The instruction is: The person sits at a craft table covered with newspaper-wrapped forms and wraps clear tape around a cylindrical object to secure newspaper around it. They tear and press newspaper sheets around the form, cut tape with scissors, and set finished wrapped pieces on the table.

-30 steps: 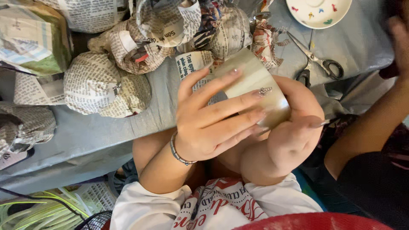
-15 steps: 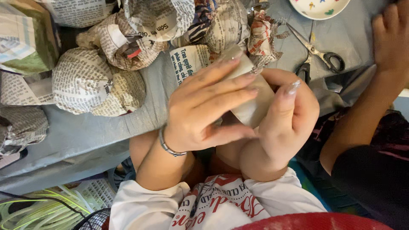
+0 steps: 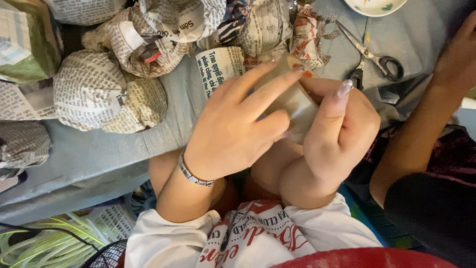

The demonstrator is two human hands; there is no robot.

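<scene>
Grip: both hands close together around a small tan paper-wrapped object (image 3: 292, 101), held above the near edge of the grey surface (image 3: 99, 154), in front of the person's chest. The left hand (image 3: 233, 129) lies over the top with fingers spread and extended along the wrapping; the right hand (image 3: 337, 134) cups it from below and the side, index finger raised against the paper, wrist bent inward. Risk, as a judgement: the wrapping looks smooth and only partly covered by fingertips, so a slackened hold could let the object slide out toward the lap, or let a fold spring open. Newspaper bundles (image 3: 106, 94) crowd the surface just behind; scissors (image 3: 372, 57) lie near another person's arm (image 3: 421, 129).
</scene>
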